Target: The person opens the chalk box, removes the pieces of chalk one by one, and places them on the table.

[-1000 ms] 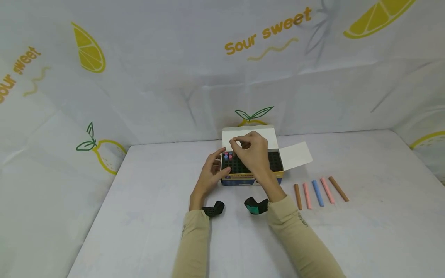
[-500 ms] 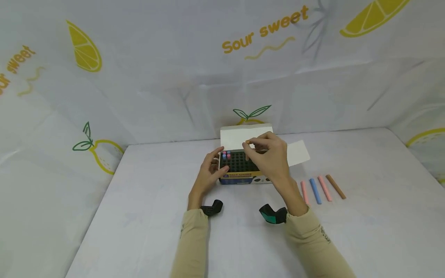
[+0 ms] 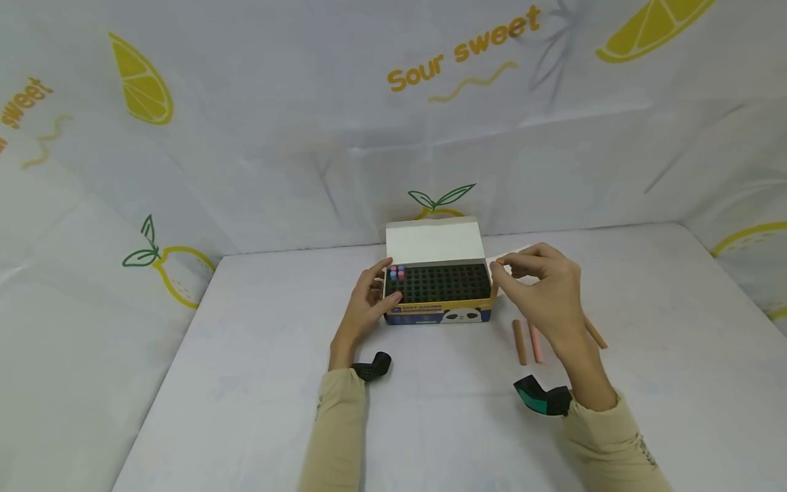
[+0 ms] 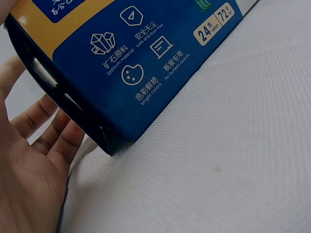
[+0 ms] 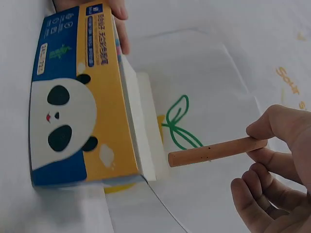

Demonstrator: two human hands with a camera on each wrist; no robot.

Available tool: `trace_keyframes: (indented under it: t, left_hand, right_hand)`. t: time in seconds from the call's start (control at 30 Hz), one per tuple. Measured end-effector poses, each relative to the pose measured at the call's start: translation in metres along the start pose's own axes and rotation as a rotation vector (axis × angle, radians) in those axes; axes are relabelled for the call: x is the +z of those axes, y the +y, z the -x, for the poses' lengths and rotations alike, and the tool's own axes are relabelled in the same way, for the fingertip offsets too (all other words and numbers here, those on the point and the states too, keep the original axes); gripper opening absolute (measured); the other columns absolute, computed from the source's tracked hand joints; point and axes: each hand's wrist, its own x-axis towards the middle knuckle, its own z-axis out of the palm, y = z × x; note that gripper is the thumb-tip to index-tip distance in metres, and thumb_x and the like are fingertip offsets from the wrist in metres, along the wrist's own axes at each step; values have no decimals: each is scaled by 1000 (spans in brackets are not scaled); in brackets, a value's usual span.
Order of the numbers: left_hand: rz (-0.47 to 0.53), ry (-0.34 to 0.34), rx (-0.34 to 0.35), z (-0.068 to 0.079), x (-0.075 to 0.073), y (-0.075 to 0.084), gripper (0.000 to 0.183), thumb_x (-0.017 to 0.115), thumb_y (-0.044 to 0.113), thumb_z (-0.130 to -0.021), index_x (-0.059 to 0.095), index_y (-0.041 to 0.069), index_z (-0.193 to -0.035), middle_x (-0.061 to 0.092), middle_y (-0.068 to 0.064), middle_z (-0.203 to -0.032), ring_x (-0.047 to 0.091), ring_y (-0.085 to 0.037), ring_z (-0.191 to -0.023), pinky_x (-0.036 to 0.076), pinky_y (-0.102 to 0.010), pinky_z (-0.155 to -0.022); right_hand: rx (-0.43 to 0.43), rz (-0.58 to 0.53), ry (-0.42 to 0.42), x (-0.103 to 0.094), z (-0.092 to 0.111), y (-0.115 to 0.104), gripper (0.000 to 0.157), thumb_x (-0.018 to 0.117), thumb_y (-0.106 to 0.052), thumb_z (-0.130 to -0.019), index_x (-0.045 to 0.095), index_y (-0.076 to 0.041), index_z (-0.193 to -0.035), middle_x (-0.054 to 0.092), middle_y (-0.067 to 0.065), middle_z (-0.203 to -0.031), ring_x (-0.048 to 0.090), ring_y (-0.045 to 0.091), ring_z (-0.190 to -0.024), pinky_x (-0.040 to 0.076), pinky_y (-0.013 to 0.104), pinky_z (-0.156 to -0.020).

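My left hand (image 3: 363, 309) grips the left end of an open chalk box (image 3: 424, 316), thumb on the front edge and fingers at the side and back. Several pink and blue chalk sticks (image 3: 397, 272) stand in the holes at the back left corner of its black insert. Beyond the box's right end, my right hand (image 3: 550, 290) pinches a brown chalk stick (image 5: 214, 152) between thumb and index finger. The right wrist view shows most of this stick's length, clear of the box. In the left wrist view, the left fingers (image 4: 58, 131) lie along the box's end.
A brown chalk (image 3: 519, 342), a pink chalk (image 3: 536, 344) and another brown chalk (image 3: 595, 333) lie on the white table, right of the box. The right hand hides other sticks seen earlier. The raised lid (image 3: 435, 242) stands behind; the right flap is mostly covered.
My right hand has moved from above the box's left part to beyond its right end, carrying the brown chalk away. The left hand stays on the box.
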Motion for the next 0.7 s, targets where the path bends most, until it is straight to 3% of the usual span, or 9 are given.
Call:
trace_keyframes:
  t: [0.13, 0.27, 0.47, 0.57, 0.7]
  left_hand:
    - [-8, 3, -6, 0, 0, 0, 74, 68, 49, -92, 41, 25, -157, 49, -16, -131, 46, -20, -109, 44, -33, -88]
    - [-1, 8, -7, 0, 0, 0, 72, 69, 41, -93, 41, 25, -157, 49, -15, -132, 46, -20, -108, 44, -34, -88]
    - [0, 2, -8, 0, 0, 1, 72, 69, 42, -93, 40, 26, -157, 49, -14, -133, 46, -19, -109, 44, -32, -88]
    - [1, 6, -5, 1, 0, 0, 73, 69, 46, -93, 41, 26, -157, 49, -14, -132, 46, -19, -109, 44, -32, -88]
    - [8, 9, -2, 1, 0, -1, 72, 69, 46, -93, 41, 25, -157, 49, -14, -131, 47, -19, -108, 45, -32, -88]
  right_hand:
    - [-2, 38, -2, -21, 4, 9, 7, 76, 2, -82, 79, 7, -85, 67, 16, -82, 51, -23, -73, 40, 0, -79]
    - [29, 66, -29, -40, 5, 18, 10, 76, 0, -84, 79, 7, -89, 67, 12, -85, 51, -25, -74, 41, -1, -77]
    - [139, 131, -114, -68, 2, 32, 13, 76, -9, -86, 81, 1, -91, 58, -29, -81, 53, -21, -73, 42, 1, -71]
    - [173, 171, -180, -81, 0, 41, 16, 76, -12, -87, 81, 2, -93, 53, -39, -79, 51, -20, -72, 41, 2, -67]
    - [223, 249, -264, -98, -1, 54, 21, 76, -16, -88, 80, 2, -98, 59, -31, -79, 48, -22, -71, 41, 7, -62]
